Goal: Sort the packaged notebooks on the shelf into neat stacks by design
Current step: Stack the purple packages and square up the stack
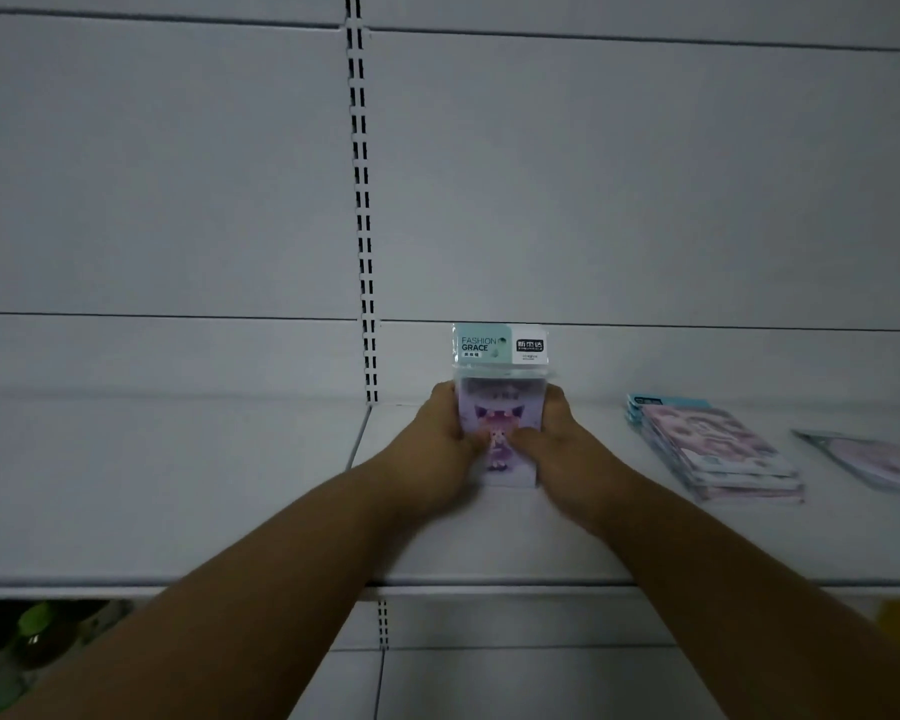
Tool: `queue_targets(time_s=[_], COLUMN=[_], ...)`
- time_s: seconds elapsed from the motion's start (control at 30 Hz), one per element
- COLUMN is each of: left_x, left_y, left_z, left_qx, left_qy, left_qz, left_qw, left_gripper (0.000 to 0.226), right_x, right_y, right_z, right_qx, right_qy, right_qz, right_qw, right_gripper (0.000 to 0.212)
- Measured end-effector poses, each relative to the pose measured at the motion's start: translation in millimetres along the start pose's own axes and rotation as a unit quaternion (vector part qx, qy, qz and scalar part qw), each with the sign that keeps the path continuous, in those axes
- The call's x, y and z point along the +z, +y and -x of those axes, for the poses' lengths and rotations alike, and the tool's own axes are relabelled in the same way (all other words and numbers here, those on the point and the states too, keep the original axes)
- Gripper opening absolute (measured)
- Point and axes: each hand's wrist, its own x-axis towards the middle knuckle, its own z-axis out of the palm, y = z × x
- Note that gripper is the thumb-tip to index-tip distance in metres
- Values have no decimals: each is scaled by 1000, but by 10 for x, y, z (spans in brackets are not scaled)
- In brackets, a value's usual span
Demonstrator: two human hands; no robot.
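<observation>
Right now my left hand [440, 433] and right hand [557, 433] clasp a stack of purple packaged notebooks [500, 407] between them on the white shelf [178, 485], fingers curled round its sides, thumbs on the front cover. Well apart to the right lies a pink stack [718, 449], and beyond it a single pack [874, 459].

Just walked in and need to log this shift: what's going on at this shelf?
A person grips a purple-design notebook pack between the left hand and right hand, squaring it on the white shelf. To the right lie a pink-design stack and a single pack.
</observation>
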Motion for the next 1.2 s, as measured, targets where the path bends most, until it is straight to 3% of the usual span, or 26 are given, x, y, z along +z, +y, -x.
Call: queue_targets(time_s=[0.1,0.2,0.37,0.57,0.7,0.87,0.97,1.03,1.2], left_x=[-124,-158,-228,-175,-151,-107,-147,-171,-121], left_y=[30,46,131,100,67,47,58,39,29], left_z=[13,-20,-111,-231,-281,-262,-172,-44,274], left_qx=[-28,-42,-161,-224,-233,-210,-175,-149,-67], left_qy=[-17,8,-12,-20,-13,27,45,42,6], left_qz=[-61,-89,35,-53,-111,-186,-227,-259,-365], left_qw=[998,995,986,973,966,960,957,953,929], left_gripper=[42,36,18,29,31,40,53,59,35], right_x=[-151,-240,-290,-287,-234,-197,-281,-346,-385], right_y=[-28,-24,-116,-139,-171,-132,-122,-103,74], right_z=[83,76,-35,-124,-190,-181,-55,86,296], right_qx=[-3,1,43,174,202,160,87,36,-31], right_qy=[-46,-31,-9,-29,-34,0,9,10,-6], right_qz=[122,124,108,121,153,209,295,356,394], right_qw=[991,992,993,977,967,965,951,934,919], right_gripper=[41,35,15,37,40,45,56,52,33])
